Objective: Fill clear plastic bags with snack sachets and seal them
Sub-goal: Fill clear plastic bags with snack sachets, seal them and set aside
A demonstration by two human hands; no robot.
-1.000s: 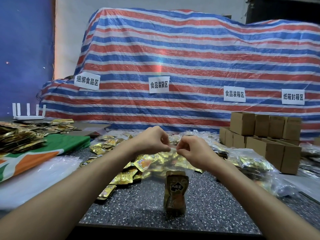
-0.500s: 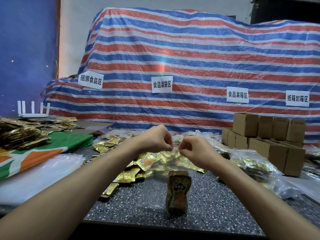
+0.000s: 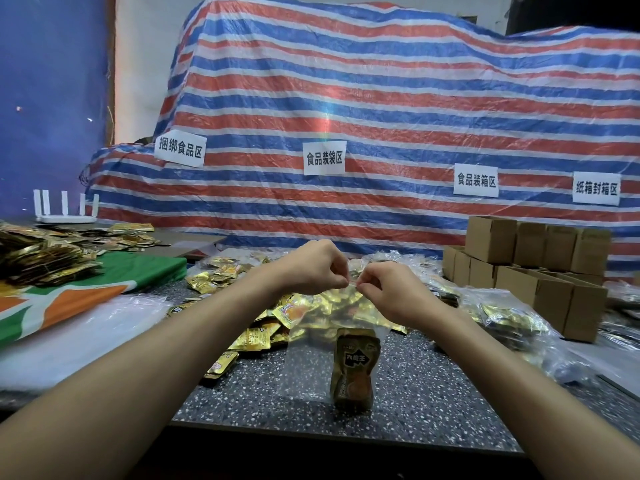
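Observation:
A clear plastic bag [image 3: 304,362] hangs upright above the speckled table [image 3: 398,396], held by its top edge. My left hand [image 3: 311,268] and my right hand [image 3: 391,292] pinch that top strip side by side, fingertips nearly touching. A gold and black snack sachet [image 3: 353,368] stands at the bag's bottom right. Behind the bag lies a heap of loose gold sachets [image 3: 263,327].
Several brown cardboard boxes [image 3: 540,271] stand at the right, with filled clear bags [image 3: 509,317] in front of them. A green and orange cloth [image 3: 86,292] bearing more sachets [image 3: 41,254] covers the left. A white router [image 3: 65,209] sits far left. A striped tarp [image 3: 381,116] rises behind.
Both hands keep pinching the bag's top and stay close together; the bag with its sachet hangs much as before. Only the view has shifted slightly.

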